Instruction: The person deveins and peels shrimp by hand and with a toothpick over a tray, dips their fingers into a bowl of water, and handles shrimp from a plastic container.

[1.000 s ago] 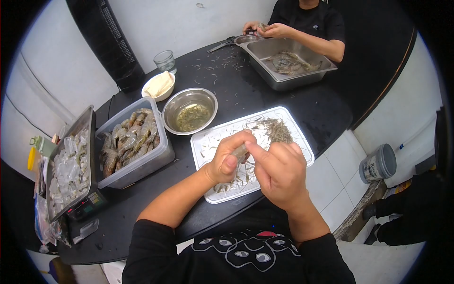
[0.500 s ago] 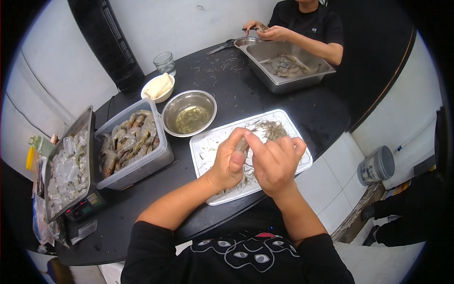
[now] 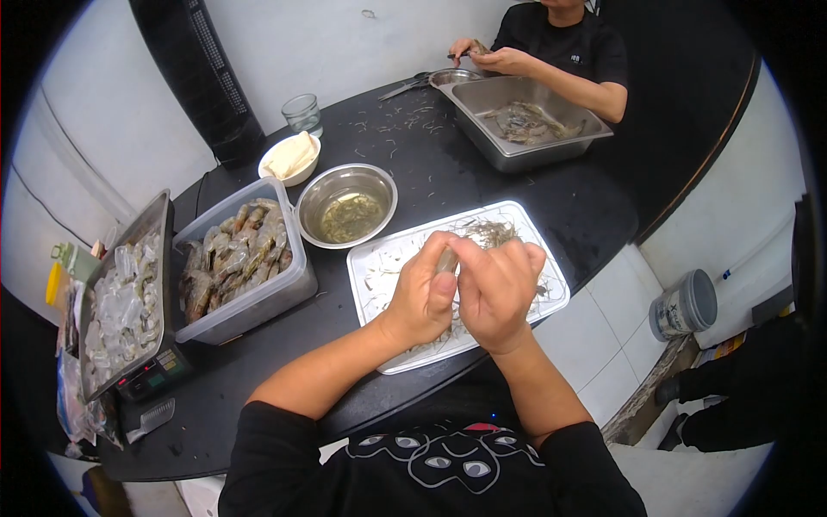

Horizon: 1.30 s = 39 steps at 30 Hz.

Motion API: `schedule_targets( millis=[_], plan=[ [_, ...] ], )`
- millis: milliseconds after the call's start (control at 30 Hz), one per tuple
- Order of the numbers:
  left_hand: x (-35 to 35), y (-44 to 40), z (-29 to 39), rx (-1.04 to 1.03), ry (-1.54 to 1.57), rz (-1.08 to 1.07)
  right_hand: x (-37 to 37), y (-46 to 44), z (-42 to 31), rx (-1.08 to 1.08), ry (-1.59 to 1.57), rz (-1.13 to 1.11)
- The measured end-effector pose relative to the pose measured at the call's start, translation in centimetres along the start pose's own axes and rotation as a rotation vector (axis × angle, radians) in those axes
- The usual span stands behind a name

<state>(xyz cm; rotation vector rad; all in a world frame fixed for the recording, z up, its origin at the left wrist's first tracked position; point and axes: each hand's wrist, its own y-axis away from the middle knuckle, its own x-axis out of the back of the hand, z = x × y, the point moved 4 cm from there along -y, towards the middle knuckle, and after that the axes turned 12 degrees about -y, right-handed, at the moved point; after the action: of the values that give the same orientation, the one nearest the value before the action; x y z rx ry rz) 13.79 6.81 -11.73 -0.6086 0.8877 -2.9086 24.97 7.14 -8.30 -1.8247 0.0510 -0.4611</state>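
Note:
Over the white tray [image 3: 370,297], my left hand [image 3: 419,297] is closed around a greyish shrimp [image 3: 446,261], most of it hidden by the fingers. My right hand [image 3: 497,291] presses against the shrimp's upper end, its fingers curled and closed; whether it grips the shrimp or something small is hidden. Thin bits of shrimp legs and feelers [image 3: 488,233] lie in the tray behind the hands. To the left, a plastic tub [image 3: 301,269] holds whole shrimp [image 3: 237,258]. A steel bowl [image 3: 389,211] with liquid and greenish-grey bits stands behind the tray.
At far left, a metal tray of peeled shrimp [image 3: 129,302] rests on a scale [image 3: 151,375], near a comb [image 3: 153,417]. A white bowl [image 3: 290,158] and a glass [image 3: 301,114] stand at the back. Across the table, a person [image 3: 564,52] works over a steel pan [image 3: 508,159].
Both hands have drawn closer together around the shrimp, and my right hand has shifted slightly left. The shrimp now points more upright between them.

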Motion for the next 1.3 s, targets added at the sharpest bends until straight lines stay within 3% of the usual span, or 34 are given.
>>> schedule_targets(
  millis=[233, 433, 633, 833, 1033, 1300],
  plan=[
    [-0.6, 0.2, -1.0, -0.015, 0.038, 0.015, -0.1, -0.1, 0.4, -0.153, -0.194, 0.033],
    [-0.8, 0.3, -1.4, 0.017, 0.136, 0.001, -0.1, -0.1, 0.8, -0.432, -0.458, -0.004],
    [-0.8, 0.4, -1.6, 0.027, 0.194, -0.021, 0.0, 0.4, 1.5, -0.504, -0.579, 0.041],
    [-1.1, 0.5, -1.6, 0.035, 0.322, -0.039, 0.7, -0.3, 1.2, -0.761, -0.915, 0.072],
    [-1.2, 0.6, -1.6, 0.053, 0.386, -0.099, 1.4, -0.1, 2.5, -0.755, -0.814, 0.077],
    [-1.0, 0.5, -1.4, 0.126, 0.389, -0.197, 2.6, 0.2, 4.3, -0.87, -0.913, 0.193]
  ],
)
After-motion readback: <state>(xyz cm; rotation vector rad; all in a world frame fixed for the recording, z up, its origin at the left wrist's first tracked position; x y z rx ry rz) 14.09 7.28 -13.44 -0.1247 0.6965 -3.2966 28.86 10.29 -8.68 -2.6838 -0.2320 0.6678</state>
